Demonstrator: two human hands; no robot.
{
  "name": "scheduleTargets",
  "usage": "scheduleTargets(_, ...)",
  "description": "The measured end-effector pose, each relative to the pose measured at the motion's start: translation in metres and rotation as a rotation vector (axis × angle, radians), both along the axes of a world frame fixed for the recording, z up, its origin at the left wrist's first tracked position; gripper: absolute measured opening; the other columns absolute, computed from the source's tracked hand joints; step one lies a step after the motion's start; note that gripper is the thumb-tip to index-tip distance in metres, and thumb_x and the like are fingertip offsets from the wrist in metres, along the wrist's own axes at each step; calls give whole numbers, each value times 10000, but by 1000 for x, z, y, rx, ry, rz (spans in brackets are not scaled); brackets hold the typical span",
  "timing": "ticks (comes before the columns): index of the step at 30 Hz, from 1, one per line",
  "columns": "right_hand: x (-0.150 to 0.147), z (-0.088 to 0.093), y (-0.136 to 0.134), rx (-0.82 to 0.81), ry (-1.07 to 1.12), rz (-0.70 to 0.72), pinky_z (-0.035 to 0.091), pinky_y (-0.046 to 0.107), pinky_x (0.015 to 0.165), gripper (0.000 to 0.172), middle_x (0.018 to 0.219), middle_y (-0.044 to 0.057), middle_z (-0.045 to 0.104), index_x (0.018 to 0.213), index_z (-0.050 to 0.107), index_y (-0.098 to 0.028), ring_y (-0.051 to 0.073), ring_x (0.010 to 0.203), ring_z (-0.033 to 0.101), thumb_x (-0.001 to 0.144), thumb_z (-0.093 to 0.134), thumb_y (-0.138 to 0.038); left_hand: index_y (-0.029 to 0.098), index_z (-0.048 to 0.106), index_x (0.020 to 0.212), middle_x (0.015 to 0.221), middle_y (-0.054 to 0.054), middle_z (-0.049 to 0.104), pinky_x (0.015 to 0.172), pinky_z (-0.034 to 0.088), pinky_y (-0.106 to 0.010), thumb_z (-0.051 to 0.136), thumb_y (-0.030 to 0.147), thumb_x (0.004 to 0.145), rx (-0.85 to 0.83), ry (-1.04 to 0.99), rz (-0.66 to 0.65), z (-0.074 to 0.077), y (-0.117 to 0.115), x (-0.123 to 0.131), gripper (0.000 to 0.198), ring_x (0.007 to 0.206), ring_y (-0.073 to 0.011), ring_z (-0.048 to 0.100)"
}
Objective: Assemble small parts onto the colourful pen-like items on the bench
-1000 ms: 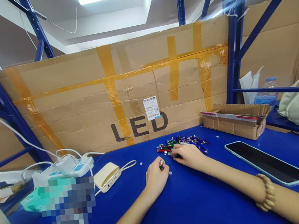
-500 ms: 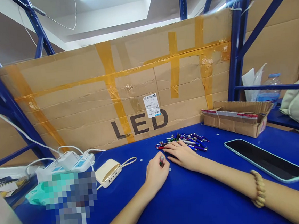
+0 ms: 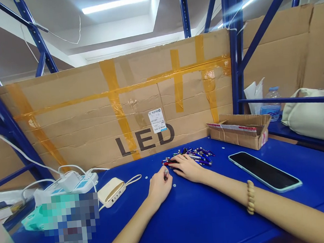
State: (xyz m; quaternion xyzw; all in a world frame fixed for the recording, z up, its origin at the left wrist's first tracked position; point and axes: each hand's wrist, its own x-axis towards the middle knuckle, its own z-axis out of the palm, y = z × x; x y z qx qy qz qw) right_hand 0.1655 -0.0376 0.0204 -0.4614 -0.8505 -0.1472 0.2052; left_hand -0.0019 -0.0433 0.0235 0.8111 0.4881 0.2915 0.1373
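A pile of several small coloured keychain lights [image 3: 194, 154] lies on the blue table [image 3: 204, 212] near the cardboard wall. My left hand [image 3: 158, 186] rests on the table just left of the pile, its fingers curled round a small silver-ended piece [image 3: 165, 172]. My right hand [image 3: 186, 167] lies palm down at the near edge of the pile, fingers stretched over a red and a dark piece. A bead bracelet [image 3: 251, 202] circles my right wrist.
A phone [image 3: 264, 170] lies face up to the right. An open cardboard box [image 3: 239, 130] stands behind it. At the left are a gold power bank [image 3: 111, 192] with a cord and a power strip [image 3: 71, 182]. A large taped "LED" carton [image 3: 121, 113] walls the back.
The view has swung a little to the right. My left hand has stayed closed on the small piece. My right hand has spread flatter at the pile's near edge.
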Motion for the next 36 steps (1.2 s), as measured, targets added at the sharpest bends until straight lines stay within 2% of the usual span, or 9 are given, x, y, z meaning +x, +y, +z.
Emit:
scheduleTargets(3, 0, 2, -2, -32, 10, -12, 308, 375, 860, 283, 1134, 73, 505, 1042, 594, -230, 221, 1071, 397, 857, 398, -316, 192, 321, 628, 538, 67, 355, 505, 265, -187, 382, 178, 713, 16, -95, -2, -1, 4, -2, 106, 482, -74, 330)
scheduleTargets(6, -1, 5, -5, -56, 18, -18, 309, 367, 859, 252, 1111, 70, 515, 953, 631, -227, 213, 1059, 406, 847, 425, -325, 191, 291, 615, 556, 59, 335, 521, 285, -187, 364, 183, 704, 92, -187, -81, 1, 2, -7, 115, 503, -76, 321)
scheduleTargets(8, -2, 5, -7, -54, 28, -16, 304, 365, 866, 245, 1107, 72, 516, 946, 632, -225, 210, 1058, 405, 839, 442, -338, 191, 305, 616, 547, 57, 338, 520, 286, -194, 381, 174, 677, 134, -147, -182, 4, -4, -10, 99, 500, -79, 321)
scheduleTargets(11, -3, 4, -9, -36, 25, 7, 298, 368, 874, 290, 1120, 82, 508, 1035, 603, -225, 215, 1065, 399, 841, 435, -359, 189, 351, 619, 536, 52, 379, 530, 289, -209, 439, 166, 623, 184, 20, -359, 8, -14, -13, 91, 505, -86, 344)
scheduleTargets(13, -4, 4, -10, -41, 6, 25, 295, 365, 874, 284, 1121, 79, 510, 1016, 617, -232, 211, 1056, 404, 846, 427, -356, 189, 360, 615, 530, 48, 392, 533, 287, -216, 453, 171, 612, 219, 81, -386, 9, -18, -14, 94, 509, -92, 351)
scheduleTargets(24, 1, 12, -15, -82, 35, -28, 293, 352, 827, 183, 1027, 51, 553, 836, 679, -241, 200, 986, 420, 798, 523, -327, 190, 322, 610, 488, 68, 355, 495, 261, -203, 431, 188, 645, 186, 60, -213, 5, -19, -7, 115, 452, -81, 325)
scheduleTargets(30, -1, 8, -16, -156, 160, -61, 286, 339, 812, 174, 987, 40, 558, 819, 673, -226, 186, 965, 433, 772, 541, -329, 183, 390, 589, 490, 54, 382, 510, 267, -207, 420, 193, 683, 227, 126, -44, 5, -21, 1, 99, 469, -86, 345)
scheduleTargets(33, -4, 6, -17, -154, 152, -58, 281, 351, 812, 222, 996, 47, 553, 876, 662, -236, 193, 974, 426, 792, 502, -365, 181, 446, 608, 494, 48, 414, 517, 272, -210, 422, 212, 702, 230, 147, 44, 5, -21, 4, 102, 480, -92, 383)
scheduleTargets(36, -6, 6, -16, -134, 106, -46, 277, 354, 807, 224, 1009, 38, 551, 862, 670, -257, 189, 969, 426, 796, 493, -377, 180, 481, 619, 510, 40, 453, 516, 272, -210, 436, 231, 706, 228, 169, 64, 4, -20, 4, 110, 498, -99, 426)
